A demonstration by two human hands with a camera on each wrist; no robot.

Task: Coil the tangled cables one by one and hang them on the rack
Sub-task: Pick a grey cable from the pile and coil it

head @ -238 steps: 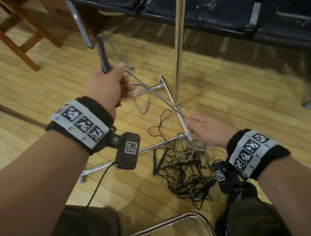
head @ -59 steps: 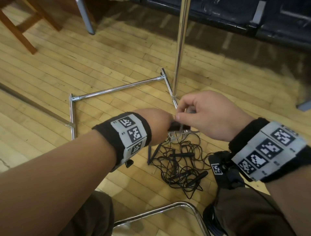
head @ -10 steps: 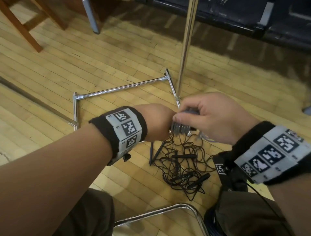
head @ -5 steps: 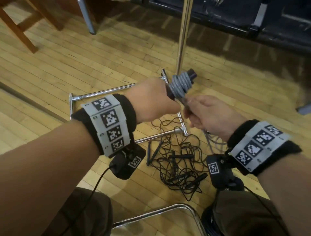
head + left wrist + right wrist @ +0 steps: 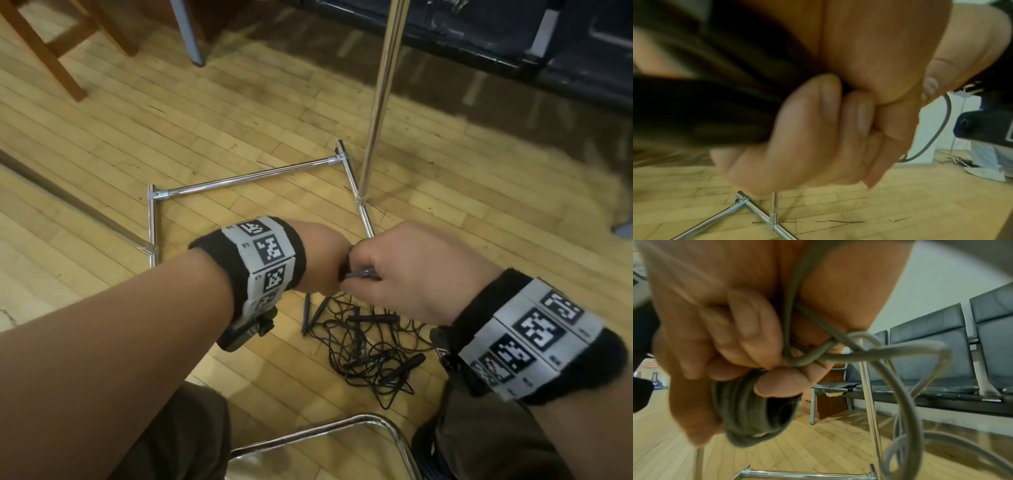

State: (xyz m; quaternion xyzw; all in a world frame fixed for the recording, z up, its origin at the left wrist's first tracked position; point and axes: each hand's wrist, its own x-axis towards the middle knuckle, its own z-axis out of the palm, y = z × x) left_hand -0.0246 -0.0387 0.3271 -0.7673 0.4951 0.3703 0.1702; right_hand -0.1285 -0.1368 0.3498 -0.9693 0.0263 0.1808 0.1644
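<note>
I have both hands together low over the wooden floor (image 5: 171, 113), knuckle to knuckle just in front of the rack (image 5: 383, 85). My right hand (image 5: 407, 270) is curled on the grey cable (image 5: 875, 352): the right wrist view shows the thumb and fingers (image 5: 748, 331) pinching a strand above a tight bundle of grey turns, with loose loops of the same cable trailing off to the right and down. My left hand (image 5: 323, 260) is closed in a fist against the right one; the left wrist view shows its fingers (image 5: 809, 113) wrapped around something dark and blurred, which I cannot identify with certainty. In the head view only a short grey piece shows between the 2 hands. The rack's chrome pole rises just beyond them, and its base bars (image 5: 246, 176) lie flat on the floor. The tangle of black cables (image 5: 370, 349) lies on the floor just beneath and nearer to me than the hands, touching neither. A chrome chair frame (image 5: 325, 428) curves across the bottom edge.
</note>
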